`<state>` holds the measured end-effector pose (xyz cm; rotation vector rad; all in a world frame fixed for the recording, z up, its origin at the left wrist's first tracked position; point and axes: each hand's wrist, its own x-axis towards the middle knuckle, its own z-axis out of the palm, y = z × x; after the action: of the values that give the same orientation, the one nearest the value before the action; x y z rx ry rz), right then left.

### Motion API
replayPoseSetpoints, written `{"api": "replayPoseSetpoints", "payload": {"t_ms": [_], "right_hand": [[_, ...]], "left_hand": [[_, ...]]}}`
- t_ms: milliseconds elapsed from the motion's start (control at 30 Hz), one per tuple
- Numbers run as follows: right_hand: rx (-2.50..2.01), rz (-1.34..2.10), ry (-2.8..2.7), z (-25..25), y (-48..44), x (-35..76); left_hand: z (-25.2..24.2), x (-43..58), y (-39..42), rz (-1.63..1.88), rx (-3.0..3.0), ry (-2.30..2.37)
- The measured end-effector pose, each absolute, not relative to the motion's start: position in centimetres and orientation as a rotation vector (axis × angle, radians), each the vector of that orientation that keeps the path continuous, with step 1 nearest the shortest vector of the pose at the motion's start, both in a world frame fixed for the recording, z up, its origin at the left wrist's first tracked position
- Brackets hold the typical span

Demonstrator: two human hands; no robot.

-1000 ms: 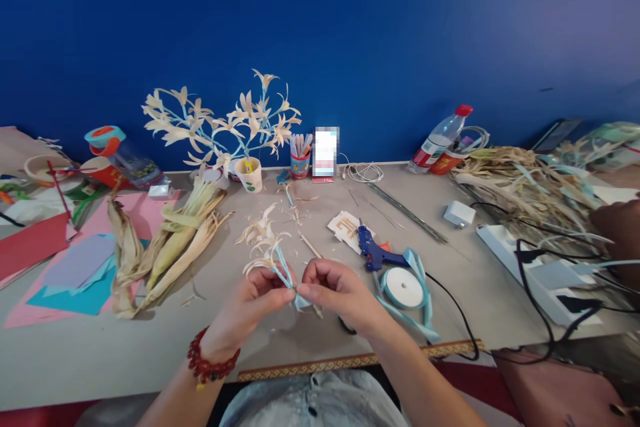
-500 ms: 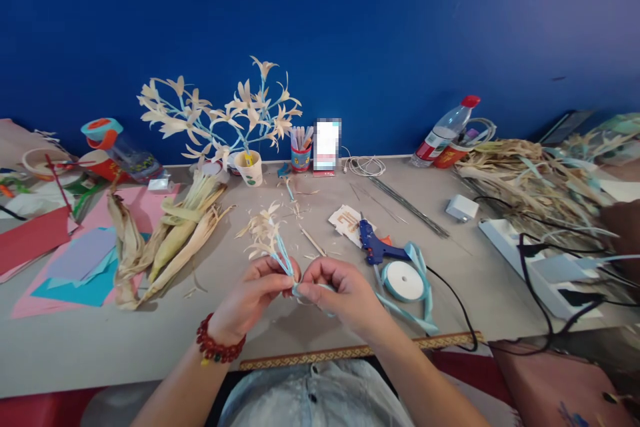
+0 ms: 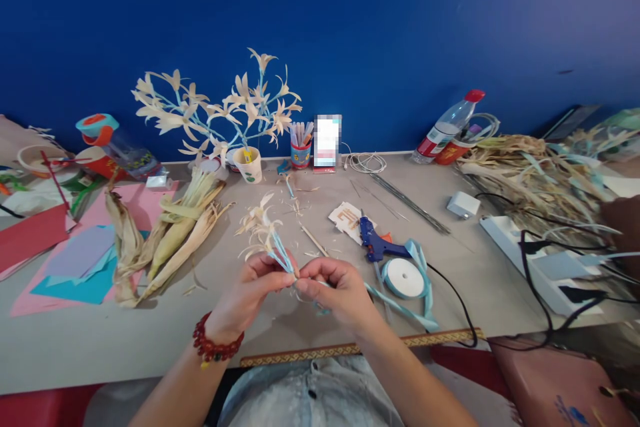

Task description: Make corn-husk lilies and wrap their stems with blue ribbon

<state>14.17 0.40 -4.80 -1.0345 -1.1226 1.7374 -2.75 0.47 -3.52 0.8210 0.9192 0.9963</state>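
My left hand [image 3: 263, 283], with a red bead bracelet at the wrist, pinches the blue-wrapped stems of a small bunch of corn-husk flowers [image 3: 260, 220]. Its pale petals tilt up and to the left. My right hand [image 3: 333, 287] is closed close beside it, fingertips pressed at the lower end of the stems on light blue ribbon [image 3: 395, 307]. The fingers partly hide the ribbon there. To the right lie the ribbon roll [image 3: 405, 278] and a blue glue gun [image 3: 375, 240], its nozzle by a stained white card [image 3: 346, 221].
Taller husk flowers stand in a white cup [image 3: 249, 167] at the back. Corn husks [image 3: 175, 240] and coloured paper [image 3: 80, 280] lie left. Thin wires [image 3: 410, 203], a tilted bottle [image 3: 443, 130], a power strip [image 3: 520, 267] with cables and dried husks [image 3: 530, 167] occupy the right.
My right fingertips have shifted slightly left and up along the stem ends. The flower bunch has turned a little in my left hand. The view has moved slightly.
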Motion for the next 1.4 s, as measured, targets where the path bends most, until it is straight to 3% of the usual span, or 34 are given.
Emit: {"api": "replayPoseSetpoints", "payload": {"t_ms": [300, 533, 933, 1200, 1400], "right_hand": [[-1.064, 1.492, -1.261, -4.6, 0.3, 14.3], [-0.987, 1.466, -1.437, -4.0, 0.8, 15.2], [-0.875, 1.797, -1.290, -5.4, 1.1, 15.0], [-0.823, 1.791, -1.159, -5.9, 0.9, 14.2], [-0.836, 1.625, -1.403, -5.2, 1.3, 14.6]], "left_hand": [[-4.3, -1.9, -0.1, 1.128, 0.851, 0.928], [-3.8, -2.7, 0.2, 1.030, 0.960, 0.952], [-3.8, -2.9, 0.8, 0.899, 0.785, 0.640], [-3.3, -2.7, 1.0, 0.957, 0.883, 0.631], [-3.2, -3.0, 1.1, 0.992, 0.993, 0.739]]}}
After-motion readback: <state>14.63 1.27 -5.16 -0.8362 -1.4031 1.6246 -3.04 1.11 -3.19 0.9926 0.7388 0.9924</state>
